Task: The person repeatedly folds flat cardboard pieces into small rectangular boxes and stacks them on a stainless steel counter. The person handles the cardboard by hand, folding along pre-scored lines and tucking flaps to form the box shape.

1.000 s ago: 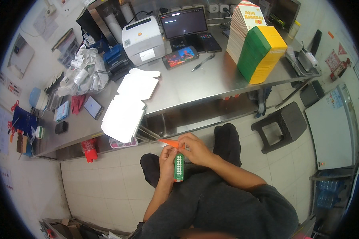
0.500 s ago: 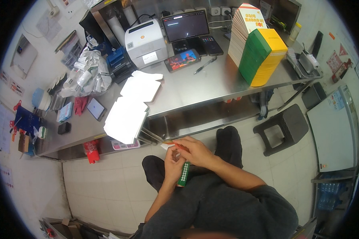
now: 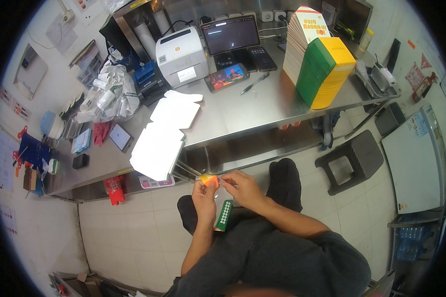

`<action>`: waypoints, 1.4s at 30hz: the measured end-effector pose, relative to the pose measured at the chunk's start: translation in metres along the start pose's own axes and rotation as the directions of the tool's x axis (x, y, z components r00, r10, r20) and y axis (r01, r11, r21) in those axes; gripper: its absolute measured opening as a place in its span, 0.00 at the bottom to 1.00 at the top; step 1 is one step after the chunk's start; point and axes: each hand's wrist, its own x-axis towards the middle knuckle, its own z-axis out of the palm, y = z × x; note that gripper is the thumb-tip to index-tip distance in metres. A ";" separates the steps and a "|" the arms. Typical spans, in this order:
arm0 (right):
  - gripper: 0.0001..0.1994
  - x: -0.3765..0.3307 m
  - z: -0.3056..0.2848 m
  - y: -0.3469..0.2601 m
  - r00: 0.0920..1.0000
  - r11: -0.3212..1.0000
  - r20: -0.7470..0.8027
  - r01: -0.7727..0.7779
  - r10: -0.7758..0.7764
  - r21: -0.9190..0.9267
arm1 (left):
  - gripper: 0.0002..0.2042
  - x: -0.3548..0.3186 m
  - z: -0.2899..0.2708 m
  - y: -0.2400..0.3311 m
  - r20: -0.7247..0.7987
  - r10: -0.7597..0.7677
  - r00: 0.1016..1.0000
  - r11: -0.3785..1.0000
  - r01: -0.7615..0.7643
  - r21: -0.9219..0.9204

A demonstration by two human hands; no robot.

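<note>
Over my lap is a small printed paperboard carton [image 3: 224,214], partly folded. Its green panel with a white pattern rests near my thighs, and an orange and yellow end shows at the top. My left hand [image 3: 203,200] grips that orange end with the thumb on its face. My right hand [image 3: 244,189] is just right of it, thumb and forefinger pinched at the carton's edge. The carton's middle is partly hidden by the hands. Flat white carton blanks [image 3: 158,143] lie stacked at the table's front edge, jutting out beyond it just ahead of my hands.
On the steel table [image 3: 233,116] stand a white label printer [image 3: 182,57], a tablet [image 3: 231,34], a phone playing video [image 3: 227,76], a pen [image 3: 254,83] and a stack of yellow-green cartons [image 3: 322,74]. Right of my feet is a dark stool [image 3: 352,161].
My hands have drawn apart. The left has shifted left and up with the orange end, which now shows more. More of the green panel is visible below.
</note>
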 end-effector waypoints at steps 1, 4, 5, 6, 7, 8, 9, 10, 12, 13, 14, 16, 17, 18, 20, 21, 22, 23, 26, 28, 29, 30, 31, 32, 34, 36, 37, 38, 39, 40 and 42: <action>0.12 0.001 -0.001 0.000 0.999 0.999 -0.019 0.032 -0.032 0.003 | 0.04 0.000 0.001 0.001 0.019 0.070 0.997 0.991 -0.072 0.111; 0.10 0.000 -0.003 -0.003 0.986 0.987 -0.059 0.154 -0.156 -0.034 | 0.04 -0.001 0.001 0.006 0.103 0.198 0.975 0.908 -0.222 0.356; 0.10 0.000 -0.002 -0.004 0.977 0.978 -0.067 0.199 -0.202 -0.054 | 0.04 -0.002 0.001 0.008 0.133 0.211 0.968 0.871 -0.248 0.423; 0.10 0.000 -0.002 -0.005 0.972 0.975 -0.084 0.215 -0.219 -0.051 | 0.04 -0.003 0.000 0.011 0.152 0.228 0.962 0.846 -0.273 0.459; 0.10 0.000 -0.001 -0.005 0.966 0.972 -0.102 0.232 -0.236 -0.047 | 0.05 -0.004 0.000 0.015 0.170 0.230 0.958 0.820 -0.285 0.496; 0.09 0.001 0.000 -0.006 0.960 0.967 -0.117 0.251 -0.254 -0.045 | 0.05 -0.004 -0.001 0.018 0.193 0.239 0.952 0.791 -0.306 0.530; 0.09 0.003 0.001 -0.005 0.962 0.970 -0.120 0.245 -0.244 -0.011 | 0.05 -0.004 -0.001 0.020 0.190 0.243 0.951 0.791 -0.307 0.529; 0.09 0.005 0.001 -0.005 0.965 0.971 -0.119 0.239 -0.235 0.023 | 0.05 -0.005 -0.001 0.022 0.192 0.254 0.948 0.789 -0.317 0.526; 0.09 0.007 0.001 -0.004 0.981 0.975 -0.116 0.170 -0.154 0.144 | 0.05 -0.005 0.001 0.023 0.185 0.260 0.948 0.815 -0.318 0.485; 0.08 0.007 0.001 -0.003 0.991 0.967 -0.105 0.107 -0.085 0.229 | 0.05 -0.005 0.001 0.023 0.175 0.259 0.950 0.840 -0.311 0.445; 0.08 0.007 0.001 -0.003 0.996 0.947 -0.084 0.045 -0.019 0.317 | 0.06 -0.005 0.002 0.022 0.170 0.245 0.954 0.869 -0.294 0.397; 0.07 0.008 0.000 -0.002 0.997 0.944 -0.078 0.029 -0.004 0.329 | 0.06 -0.006 0.001 0.021 0.180 0.227 0.957 0.871 -0.282 0.403; 0.07 0.008 0.000 -0.002 0.997 0.940 -0.076 0.029 -0.003 0.341 | 0.07 -0.006 0.001 0.020 0.188 0.215 0.958 0.878 -0.274 0.393; 0.06 0.009 -0.001 -0.002 0.997 0.943 -0.075 0.031 -0.006 0.331 | 0.07 -0.006 0.000 0.020 0.193 0.197 0.961 0.879 -0.261 0.400; 0.06 0.010 -0.002 -0.004 0.997 0.947 -0.073 0.034 -0.011 0.320 | 0.07 -0.005 -0.001 0.021 0.196 0.158 0.968 0.897 -0.224 0.381; 0.06 0.011 -0.003 -0.005 0.995 0.955 -0.082 0.078 -0.057 0.288 | 0.06 -0.005 -0.002 0.022 0.197 0.146 0.969 0.907 -0.211 0.364; 0.05 0.011 -0.004 -0.006 0.992 0.960 -0.087 0.111 -0.091 0.257 | 0.06 -0.006 -0.002 0.022 0.196 0.124 0.973 0.925 -0.185 0.332; 0.05 0.011 -0.006 -0.007 0.986 0.965 -0.101 0.151 -0.132 0.214 | 0.05 -0.006 -0.002 0.023 0.194 0.084 0.977 0.943 -0.140 0.300; 0.05 0.012 -0.009 -0.013 0.993 0.952 -0.065 0.112 -0.097 0.286 | 0.03 -0.007 0.000 0.023 0.175 0.077 0.982 0.988 -0.099 0.123; 0.05 0.013 -0.014 -0.015 0.985 0.975 -0.036 0.169 -0.166 0.145 | 0.04 -0.008 0.003 0.021 0.108 0.089 0.990 0.996 -0.088 -0.011; 0.05 0.014 -0.015 -0.016 0.978 0.975 -0.028 0.211 -0.209 0.067 | 0.04 -0.008 0.004 0.020 0.078 0.100 0.992 0.992 -0.094 -0.084; 0.04 0.016 -0.016 -0.017 0.977 0.976 -0.013 0.212 -0.211 0.044 | 0.05 -0.009 0.006 0.018 0.074 0.133 0.988 0.988 -0.126 -0.088; 0.04 0.017 -0.016 -0.018 0.975 0.974 -0.009 0.224 -0.224 0.014 | 0.07 -0.009 0.007 0.017 0.074 0.171 0.983 0.982 -0.163 -0.099; 0.04 0.017 -0.016 -0.020 0.972 0.971 -0.003 0.237 -0.237 -0.016 | 0.08 -0.009 0.007 0.016 0.072 0.209 0.975 0.974 -0.200 -0.110; 0.04 0.017 -0.016 -0.021 0.973 0.973 -0.011 0.229 -0.229 -0.019 | 0.08 -0.009 0.007 0.015 0.069 0.184 0.980 0.969 -0.169 -0.180; 0.05 0.015 -0.015 -0.023 0.980 0.978 -0.019 0.200 -0.200 0.050 | 0.08 -0.010 0.006 0.015 0.077 0.170 0.982 0.960 -0.147 -0.239; 0.05 0.014 -0.015 -0.024 0.985 0.977 -0.023 0.175 -0.173 0.119 | 0.08 -0.010 0.005 0.015 0.087 0.169 0.982 0.955 -0.141 -0.263; 0.06 0.013 -0.015 -0.024 0.989 0.971 -0.024 0.149 -0.147 0.188 | 0.08 -0.010 0.004 0.016 0.096 0.157 0.983 0.948 -0.123 -0.293; 0.06 0.012 -0.015 -0.024 0.982 0.971 -0.038 0.190 -0.186 0.145 | 0.08 -0.010 0.003 0.016 0.109 0.173 0.979 0.950 -0.137 -0.282; 0.06 0.012 -0.015 -0.024 0.973 0.968 -0.051 0.229 -0.224 0.101 | 0.07 -0.009 0.003 0.017 0.120 0.177 0.977 0.951 -0.138 -0.276; 0.05 0.011 -0.015 -0.025 0.964 0.965 -0.072 0.260 -0.256 0.047 | 0.07 -0.010 0.003 0.017 0.138 0.184 0.973 0.955 -0.143 -0.259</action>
